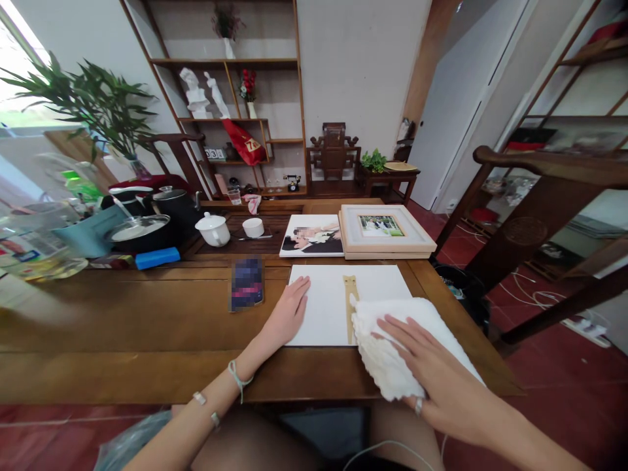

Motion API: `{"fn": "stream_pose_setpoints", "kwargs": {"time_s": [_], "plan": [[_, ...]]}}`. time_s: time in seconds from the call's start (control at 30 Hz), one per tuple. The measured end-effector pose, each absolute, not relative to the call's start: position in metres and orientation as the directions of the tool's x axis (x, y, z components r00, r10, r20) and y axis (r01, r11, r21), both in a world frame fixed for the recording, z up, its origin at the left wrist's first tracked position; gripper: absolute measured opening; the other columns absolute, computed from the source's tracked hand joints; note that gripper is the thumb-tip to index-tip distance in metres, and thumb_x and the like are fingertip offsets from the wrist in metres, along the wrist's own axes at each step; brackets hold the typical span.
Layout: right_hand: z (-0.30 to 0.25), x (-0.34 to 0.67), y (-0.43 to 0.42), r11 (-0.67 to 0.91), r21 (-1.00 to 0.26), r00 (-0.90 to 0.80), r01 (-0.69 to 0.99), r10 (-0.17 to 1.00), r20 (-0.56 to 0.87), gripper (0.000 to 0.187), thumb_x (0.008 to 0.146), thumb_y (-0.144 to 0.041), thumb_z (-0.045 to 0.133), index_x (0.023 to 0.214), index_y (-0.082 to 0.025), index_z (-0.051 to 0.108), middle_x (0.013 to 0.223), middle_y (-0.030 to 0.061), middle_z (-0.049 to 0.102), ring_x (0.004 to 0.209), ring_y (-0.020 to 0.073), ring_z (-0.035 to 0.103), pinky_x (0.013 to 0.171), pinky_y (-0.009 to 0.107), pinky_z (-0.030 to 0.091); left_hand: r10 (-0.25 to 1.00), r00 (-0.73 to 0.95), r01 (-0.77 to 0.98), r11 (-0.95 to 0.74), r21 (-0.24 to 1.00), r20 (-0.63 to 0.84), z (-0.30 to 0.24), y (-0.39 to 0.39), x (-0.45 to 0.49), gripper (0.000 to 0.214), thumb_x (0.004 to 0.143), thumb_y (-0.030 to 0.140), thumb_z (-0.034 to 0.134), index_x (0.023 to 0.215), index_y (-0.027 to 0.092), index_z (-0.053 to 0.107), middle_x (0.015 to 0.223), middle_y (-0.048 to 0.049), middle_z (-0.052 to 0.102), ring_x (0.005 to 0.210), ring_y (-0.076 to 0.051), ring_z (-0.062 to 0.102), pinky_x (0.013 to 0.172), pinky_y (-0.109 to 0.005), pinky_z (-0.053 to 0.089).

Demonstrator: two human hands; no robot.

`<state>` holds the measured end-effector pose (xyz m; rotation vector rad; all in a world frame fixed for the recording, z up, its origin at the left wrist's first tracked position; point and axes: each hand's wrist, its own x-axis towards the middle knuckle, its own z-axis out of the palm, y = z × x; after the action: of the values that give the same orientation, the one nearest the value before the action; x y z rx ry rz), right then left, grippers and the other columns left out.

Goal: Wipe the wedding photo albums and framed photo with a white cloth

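My left hand lies flat with fingers stretched out on the left edge of a white board that rests on the wooden table. My right hand lies open, palm down, on a folded white cloth at the board's right side. A pale wooden ruler lies upright along the board, just left of the cloth. Behind the board sit a photo print and a light wooden picture frame.
A blurred phone-sized object lies left of the board. Farther left stand a white lidded cup, a small white cup, black pots and a blue block. A dark wooden chair stands at the right; shelves line the back wall.
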<state>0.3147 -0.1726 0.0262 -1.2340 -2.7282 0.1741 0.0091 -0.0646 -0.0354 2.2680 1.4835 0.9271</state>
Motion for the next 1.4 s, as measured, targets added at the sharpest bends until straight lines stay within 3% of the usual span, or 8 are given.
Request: {"fn": "stream_pose_setpoints", "kwargs": {"time_s": [0.2,0.3,0.5,0.67,0.83,1.03,1.17,1.4], "plan": [[0.020,0.313,-0.092,0.607,-0.105,-0.599,0.788,0.794,0.101,0.057,0.082,-0.030,0.054,0.134,-0.008,0.050,0.152,0.0162,0.031,0.142,0.0293,0.021,0.117,0.050,0.015,0.899,0.276,0.725,-0.427,0.541,0.341,-0.033,-0.066,0.008,0.044,0.095,0.024,0.034,0.133,0.013,0.052,0.144,-0.0137,0.048,0.138,-0.025,0.039,0.116,-0.049,0.030],[0.018,0.312,-0.058,0.593,-0.077,-0.583,0.802,0.804,0.118,0.055,0.087,-0.035,0.050,0.134,-0.006,0.051,0.151,0.0183,0.032,0.142,0.0296,0.022,0.117,0.050,0.015,0.898,0.272,0.723,-0.428,0.542,0.347,-0.034,-0.065,0.008,0.043,0.095,0.025,0.034,0.132,0.014,0.052,0.143,-0.0132,0.049,0.138,-0.024,0.039,0.115,-0.050,0.030],[0.023,0.311,-0.070,0.571,-0.037,-0.567,0.820,0.819,0.091,0.050,0.089,-0.035,0.048,0.126,-0.002,0.058,0.151,0.0205,0.031,0.142,0.0320,0.021,0.117,0.050,0.015,0.892,0.247,0.716,-0.432,0.548,0.379,-0.038,-0.064,0.009,0.041,0.095,0.023,0.036,0.130,0.017,0.054,0.142,-0.0116,0.051,0.137,-0.023,0.040,0.115,-0.048,0.031],[0.036,0.315,-0.146,0.552,-0.123,-0.557,0.825,0.830,-0.018,0.077,0.074,-0.017,0.055,0.148,-0.015,0.033,0.155,0.0128,0.025,0.143,0.0323,0.015,0.115,0.055,0.017,0.888,0.271,0.733,-0.440,0.518,0.372,-0.038,-0.064,0.009,0.042,0.095,0.024,0.034,0.131,0.014,0.053,0.143,-0.0127,0.050,0.138,-0.023,0.038,0.116,-0.048,0.031],[0.045,0.321,-0.180,0.573,-0.207,-0.599,0.793,0.795,-0.097,0.089,0.068,-0.013,0.058,0.150,-0.027,0.027,0.157,0.0059,0.020,0.144,0.0321,0.012,0.115,0.057,0.014,0.899,0.278,0.754,-0.422,0.504,0.338,-0.035,-0.065,0.009,0.045,0.095,0.024,0.032,0.133,0.010,0.052,0.144,-0.0150,0.048,0.139,-0.024,0.037,0.116,-0.048,0.030],[0.035,0.325,-0.118,0.536,-0.119,-0.542,0.836,0.840,-0.021,0.070,0.082,-0.032,0.058,0.148,-0.028,0.033,0.156,0.0049,0.023,0.144,0.0365,0.006,0.110,0.068,0.000,0.898,0.279,0.747,-0.426,0.510,0.340,-0.034,-0.065,0.009,0.045,0.095,0.024,0.033,0.132,0.009,0.052,0.144,-0.0150,0.048,0.138,-0.024,0.038,0.116,-0.048,0.030],[0.024,0.327,-0.070,0.518,-0.053,-0.515,0.854,0.855,0.059,0.063,0.087,-0.048,0.053,0.143,-0.022,0.043,0.156,0.0082,0.025,0.143,0.0387,0.007,0.110,0.067,0.002,0.904,0.276,0.749,-0.415,0.517,0.326,-0.033,-0.064,0.008,0.044,0.095,0.024,0.033,0.132,0.010,0.052,0.144,-0.0144,0.048,0.139,-0.024,0.038,0.117,-0.047,0.029],[0.024,0.320,-0.059,0.507,-0.033,-0.503,0.861,0.861,0.079,0.046,0.089,-0.037,0.046,0.124,-0.013,0.063,0.153,0.0096,0.031,0.143,0.0389,0.012,0.113,0.063,0.011,0.910,0.266,0.750,-0.403,0.524,0.319,-0.034,-0.064,0.010,0.045,0.095,0.025,0.033,0.132,0.010,0.052,0.144,-0.0143,0.048,0.139,-0.024,0.037,0.117,-0.048,0.028]]}}
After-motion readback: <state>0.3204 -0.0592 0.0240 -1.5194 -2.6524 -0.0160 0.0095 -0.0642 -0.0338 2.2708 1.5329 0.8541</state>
